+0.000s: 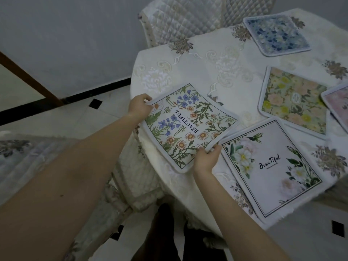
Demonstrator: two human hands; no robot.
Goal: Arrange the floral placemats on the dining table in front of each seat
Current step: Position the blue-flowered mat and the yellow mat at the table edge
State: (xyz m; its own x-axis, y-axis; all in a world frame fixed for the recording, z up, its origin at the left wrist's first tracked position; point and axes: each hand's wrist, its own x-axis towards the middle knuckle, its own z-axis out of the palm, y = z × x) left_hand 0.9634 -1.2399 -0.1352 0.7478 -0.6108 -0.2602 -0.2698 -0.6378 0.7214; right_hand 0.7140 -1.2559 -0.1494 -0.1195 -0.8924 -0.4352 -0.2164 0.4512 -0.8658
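A placemat with daisies, blue flowers and the word BEAUTIFUL [190, 127] lies at the near left edge of the round table [188, 72], slightly lifted. My left hand [139, 106] pinches its far left corner. My right hand [206, 159] grips its near right corner. To its right lies a white-flower placemat [271, 166] that overhangs the table's near edge. Further right lies a yellow and pink floral placemat [293, 102]. A blue floral placemat [276, 34] sits at the far side. A pink placemat [337, 104] is cut off at the right border.
A cream embroidered tablecloth covers the table. A chair with a quilted cover [180, 17] stands behind the table, and another covered chair [120, 181] stands at the near left by my legs. The floor is tiled, with a dark baseboard [75, 98] along the wall.
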